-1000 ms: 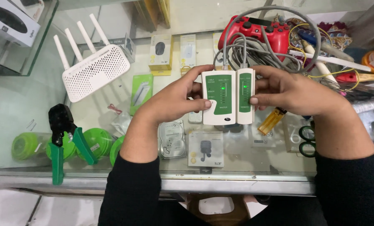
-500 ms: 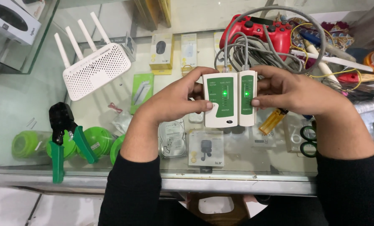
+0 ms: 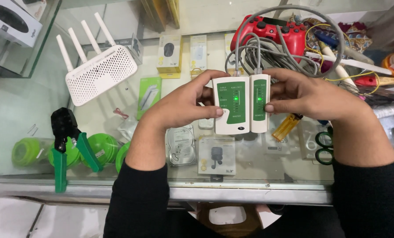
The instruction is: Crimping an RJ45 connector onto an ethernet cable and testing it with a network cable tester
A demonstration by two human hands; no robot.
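A white-and-green cable tester is held in two pieces side by side above a glass counter. My left hand (image 3: 181, 103) grips the wider main unit (image 3: 231, 105), thumb on its lower left edge. My right hand (image 3: 309, 94) grips the narrower remote unit (image 3: 259, 103). One green light glows on each unit. A grey network cable (image 3: 289, 46) plugs into the tops of both units and loops behind them.
A white router with several antennas (image 3: 100, 72) lies at the left. Green-handled crimping pliers (image 3: 64, 143) rest near the counter's front edge (image 3: 206, 191). A red game controller (image 3: 274, 33), scissors (image 3: 324, 147), a yellow lighter (image 3: 286, 127) and small boxed goods under the glass surround the hands.
The lit green lights on both units have stepped to a different position along their rows. Both hands and the tester have barely moved.
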